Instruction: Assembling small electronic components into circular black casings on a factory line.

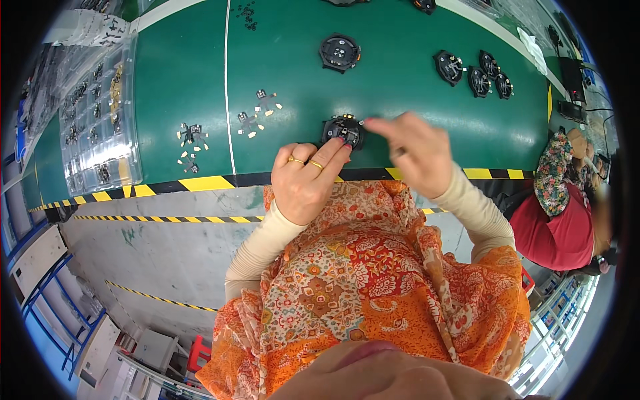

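A round black watch case (331,133) with small electronic parts inside lies on the green table near its front edge. My left hand (308,177), wearing two gold rings, holds it down with fingertips on its near side. Just right of the case is my right hand (421,150), blurred by motion, one finger or the thumb reaching to the case's right edge. Whether it grips anything does not show. To the left lie small black parts with pale connectors (248,123), and a further cluster of the same kind (191,133) lies past the white line.
Beyond the case sits another black watch case (340,53). Several more cases (479,81) lie at the right. A clear compartment tray (100,133) with small parts stands at the left. Yellow-black tape (207,183) marks the table's front edge. Another person (557,193) sits at right.
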`<move>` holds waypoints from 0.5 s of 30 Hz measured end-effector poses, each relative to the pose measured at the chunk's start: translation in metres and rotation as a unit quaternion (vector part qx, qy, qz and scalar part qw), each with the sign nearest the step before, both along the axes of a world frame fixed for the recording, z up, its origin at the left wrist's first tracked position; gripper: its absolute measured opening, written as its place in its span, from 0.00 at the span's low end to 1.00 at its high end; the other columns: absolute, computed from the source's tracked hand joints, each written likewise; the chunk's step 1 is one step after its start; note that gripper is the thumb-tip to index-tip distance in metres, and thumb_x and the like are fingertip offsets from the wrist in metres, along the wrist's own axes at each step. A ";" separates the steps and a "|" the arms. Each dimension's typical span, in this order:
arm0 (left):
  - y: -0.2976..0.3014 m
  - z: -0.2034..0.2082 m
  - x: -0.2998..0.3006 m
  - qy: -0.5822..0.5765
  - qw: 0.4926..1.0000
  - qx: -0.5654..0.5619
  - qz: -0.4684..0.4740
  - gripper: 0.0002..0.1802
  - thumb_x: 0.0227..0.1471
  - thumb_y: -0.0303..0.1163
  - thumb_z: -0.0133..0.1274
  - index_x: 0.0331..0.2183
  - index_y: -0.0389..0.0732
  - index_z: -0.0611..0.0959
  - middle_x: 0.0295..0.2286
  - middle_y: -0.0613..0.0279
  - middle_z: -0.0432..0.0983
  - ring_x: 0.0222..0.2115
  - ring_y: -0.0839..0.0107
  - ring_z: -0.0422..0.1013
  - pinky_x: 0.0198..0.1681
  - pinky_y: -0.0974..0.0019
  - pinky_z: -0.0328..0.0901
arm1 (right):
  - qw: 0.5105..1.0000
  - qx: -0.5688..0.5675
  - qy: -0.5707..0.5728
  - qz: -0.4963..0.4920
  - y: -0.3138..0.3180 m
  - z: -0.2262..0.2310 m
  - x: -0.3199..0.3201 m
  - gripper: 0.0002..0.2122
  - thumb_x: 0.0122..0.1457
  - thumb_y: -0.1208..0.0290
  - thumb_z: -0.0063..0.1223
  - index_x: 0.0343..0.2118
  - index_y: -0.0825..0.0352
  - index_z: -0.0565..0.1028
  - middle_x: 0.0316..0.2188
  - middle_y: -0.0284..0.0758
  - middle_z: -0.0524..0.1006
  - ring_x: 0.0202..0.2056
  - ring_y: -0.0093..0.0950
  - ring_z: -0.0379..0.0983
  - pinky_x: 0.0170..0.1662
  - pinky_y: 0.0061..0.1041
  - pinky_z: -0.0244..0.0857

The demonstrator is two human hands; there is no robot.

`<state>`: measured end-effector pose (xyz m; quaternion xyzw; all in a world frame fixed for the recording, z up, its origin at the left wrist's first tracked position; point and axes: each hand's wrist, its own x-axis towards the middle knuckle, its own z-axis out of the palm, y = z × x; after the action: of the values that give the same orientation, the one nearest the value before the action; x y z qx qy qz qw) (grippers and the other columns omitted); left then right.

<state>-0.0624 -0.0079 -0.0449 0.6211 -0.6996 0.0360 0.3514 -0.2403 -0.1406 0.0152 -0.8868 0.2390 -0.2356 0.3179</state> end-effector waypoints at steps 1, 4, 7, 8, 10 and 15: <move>-0.001 0.001 0.000 0.001 1.000 -0.001 -0.001 0.16 0.41 0.27 0.60 0.37 0.43 0.86 0.40 0.70 0.80 0.31 0.72 0.69 0.38 0.66 0.64 | 0.998 -0.042 0.022 0.037 0.006 -0.012 0.002 0.20 0.46 0.82 0.52 0.46 0.66 0.78 0.28 0.35 0.73 0.25 0.28 0.72 0.26 0.27 0.66; -0.001 0.001 0.001 -0.004 1.000 0.011 -0.003 0.17 0.40 0.27 0.57 0.37 0.41 0.86 0.40 0.69 0.80 0.30 0.72 0.69 0.38 0.66 0.64 | 0.989 -0.104 0.066 0.081 0.012 -0.026 0.007 0.25 0.41 0.81 0.55 0.48 0.63 0.78 0.25 0.33 0.70 0.23 0.30 0.70 0.24 0.29 0.65; 0.000 0.001 0.001 -0.006 1.000 0.003 -0.007 0.18 0.39 0.27 0.55 0.37 0.41 0.86 0.40 0.69 0.80 0.30 0.72 0.69 0.38 0.67 0.64 | 0.983 -0.136 0.087 0.086 0.014 -0.029 0.008 0.27 0.40 0.81 0.56 0.49 0.61 0.77 0.23 0.32 0.67 0.21 0.31 0.69 0.23 0.31 0.65; -0.001 -0.001 0.001 -0.005 1.000 -0.003 -0.009 0.18 0.39 0.27 0.55 0.37 0.41 0.86 0.41 0.69 0.80 0.30 0.72 0.69 0.38 0.67 0.64 | 0.981 -0.150 0.089 0.083 0.012 -0.029 0.008 0.27 0.40 0.80 0.57 0.49 0.60 0.77 0.22 0.32 0.65 0.21 0.31 0.69 0.23 0.31 0.65; -0.003 -0.001 0.003 -0.004 1.000 -0.014 -0.015 0.18 0.39 0.27 0.55 0.38 0.41 0.86 0.41 0.69 0.80 0.30 0.72 0.69 0.38 0.67 0.64 | 0.981 -0.152 0.088 0.079 0.011 -0.030 0.008 0.26 0.40 0.80 0.57 0.48 0.59 0.77 0.22 0.32 0.66 0.21 0.31 0.69 0.23 0.31 0.65; -0.001 0.000 0.002 0.005 1.000 0.002 -0.002 0.16 0.42 0.28 0.62 0.38 0.44 0.86 0.42 0.70 0.79 0.29 0.73 0.68 0.36 0.67 0.64 | 0.975 -0.196 0.106 -0.021 -0.017 -0.028 -0.005 0.21 0.42 0.79 0.57 0.44 0.59 0.80 0.23 0.33 0.69 0.22 0.33 0.72 0.24 0.32 0.67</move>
<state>-0.0603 -0.0092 -0.0448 0.6203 -0.6995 0.0309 0.3536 -0.2456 -0.1575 -0.0127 -0.9465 0.2387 -0.1894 0.1062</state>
